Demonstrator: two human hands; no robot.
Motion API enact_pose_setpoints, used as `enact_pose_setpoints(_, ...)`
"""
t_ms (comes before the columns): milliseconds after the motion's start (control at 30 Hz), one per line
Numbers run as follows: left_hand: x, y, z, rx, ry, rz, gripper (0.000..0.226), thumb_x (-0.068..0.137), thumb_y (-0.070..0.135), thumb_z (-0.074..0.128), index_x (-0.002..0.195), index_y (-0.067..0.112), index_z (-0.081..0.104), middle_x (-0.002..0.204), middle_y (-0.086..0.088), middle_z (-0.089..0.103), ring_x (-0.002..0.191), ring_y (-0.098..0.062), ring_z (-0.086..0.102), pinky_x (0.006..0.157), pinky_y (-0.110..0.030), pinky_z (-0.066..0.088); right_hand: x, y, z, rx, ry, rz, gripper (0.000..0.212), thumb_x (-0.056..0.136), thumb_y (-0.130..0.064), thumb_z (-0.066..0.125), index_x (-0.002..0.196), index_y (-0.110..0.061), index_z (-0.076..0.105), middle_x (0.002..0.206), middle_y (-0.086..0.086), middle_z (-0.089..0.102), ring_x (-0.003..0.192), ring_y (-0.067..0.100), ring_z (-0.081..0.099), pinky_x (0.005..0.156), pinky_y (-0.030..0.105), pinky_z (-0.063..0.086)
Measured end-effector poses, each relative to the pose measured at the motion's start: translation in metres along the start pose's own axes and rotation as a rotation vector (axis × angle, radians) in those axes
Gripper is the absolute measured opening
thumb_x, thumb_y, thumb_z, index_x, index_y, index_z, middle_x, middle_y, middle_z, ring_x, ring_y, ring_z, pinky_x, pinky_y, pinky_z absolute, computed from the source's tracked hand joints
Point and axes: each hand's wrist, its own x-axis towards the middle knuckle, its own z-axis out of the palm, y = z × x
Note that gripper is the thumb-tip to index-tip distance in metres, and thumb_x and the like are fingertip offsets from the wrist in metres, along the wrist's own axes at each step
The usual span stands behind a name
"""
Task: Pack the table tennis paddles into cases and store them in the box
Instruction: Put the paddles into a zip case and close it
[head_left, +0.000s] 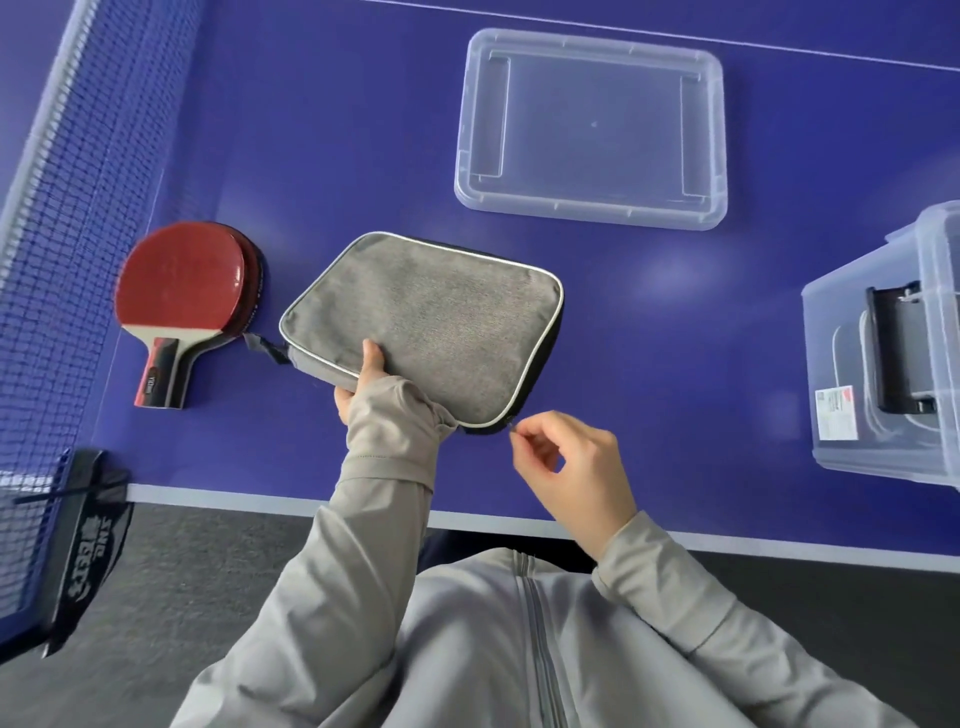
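Note:
A grey fabric paddle case (436, 317) with a light piped edge lies on the blue table. My left hand (363, 379), half covered by a grey sleeve, grips its near left edge, thumb on top. My right hand (566, 462) pinches the zipper pull (511, 423) at the case's near right corner. Two red paddles (182, 280) lie stacked to the left of the case, handles pointing toward me. The clear storage box (883, 364) stands at the right edge of view.
The box's clear lid (592, 130) lies flat at the far middle of the table. The table net (57, 218) runs along the left side, with its black clamp (88, 535) at the near left. The table's white near edge (727, 540) runs just behind my hands.

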Motion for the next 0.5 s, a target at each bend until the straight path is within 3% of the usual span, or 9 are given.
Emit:
enact_pose_setpoints(67, -0.005, -0.002, 0.0, 0.047, -0.026, -0.028, 0.03, 0.087, 0.037, 0.064, 0.104, 0.022, 0.045, 0.101, -0.001, 0.055, 0.086, -0.021, 0.057, 0.076, -0.042, 0.055, -0.004, -0.005, 0.006, 0.041, -0.022, 0.002, 0.006, 0.078, -0.002, 0.065, 0.072, -0.001, 0.066, 0.061, 0.003, 0.062, 0.05, 0.011, 0.05, 0.05, 0.029, 0.047)
enact_pose_setpoints(133, -0.006, -0.006, -0.001, 0.114, -0.137, -0.064, 0.031, 0.091, 0.043, 0.055, 0.108, 0.02, 0.042, 0.102, -0.001, 0.052, 0.079, -0.019, 0.055, 0.06, -0.031, 0.05, -0.007, -0.009, 0.013, 0.086, -0.004, 0.033, 0.007, 0.078, -0.002, 0.065, 0.072, -0.001, 0.066, 0.06, 0.004, 0.062, 0.05, 0.01, 0.05, 0.05, 0.03, 0.046)
enact_pose_setpoints(267, -0.003, -0.007, 0.0, 0.142, -0.202, -0.081, 0.033, 0.093, 0.047, 0.049, 0.107, 0.018, 0.042, 0.102, -0.002, 0.051, 0.093, -0.023, 0.052, 0.074, -0.031, 0.048, -0.006, -0.015, 0.023, 0.114, 0.096, 0.074, 0.009, 0.079, -0.004, 0.066, 0.07, 0.001, 0.067, 0.058, 0.005, 0.063, 0.049, 0.011, 0.051, 0.051, 0.028, 0.046)
enact_pose_setpoints(333, -0.004, -0.003, 0.004, 0.147, -0.179, -0.082, 0.031, 0.091, 0.048, 0.051, 0.101, 0.02, 0.044, 0.095, 0.002, 0.051, 0.091, -0.021, 0.051, 0.063, -0.027, 0.047, -0.004, -0.017, 0.023, 0.142, 0.078, 0.079, 0.01, 0.08, -0.007, 0.067, 0.073, 0.0, 0.067, 0.06, 0.006, 0.065, 0.05, 0.015, 0.056, 0.053, 0.029, 0.048)
enact_pose_setpoints(433, -0.002, 0.002, 0.004, 0.139, -0.065, 0.022, 0.026, 0.084, 0.045, 0.063, 0.094, 0.025, 0.049, 0.082, 0.009, 0.053, 0.069, -0.012, 0.054, 0.038, -0.022, 0.043, 0.001, -0.011, 0.011, 0.265, 0.035, 0.239, 0.018, 0.085, -0.028, 0.064, 0.076, -0.013, 0.067, 0.065, 0.002, 0.066, 0.055, 0.016, 0.061, 0.057, 0.027, 0.05)
enact_pose_setpoints(500, 0.005, 0.006, -0.001, 0.183, -0.129, 0.137, 0.02, 0.082, 0.042, 0.067, 0.089, 0.028, 0.054, 0.081, 0.011, 0.057, 0.071, -0.011, 0.057, 0.047, -0.024, 0.044, 0.01, 0.001, -0.005, 0.447, 0.132, 0.444, 0.014, 0.091, -0.028, 0.058, 0.08, -0.02, 0.063, 0.069, 0.0, 0.066, 0.059, 0.011, 0.062, 0.059, 0.024, 0.05)
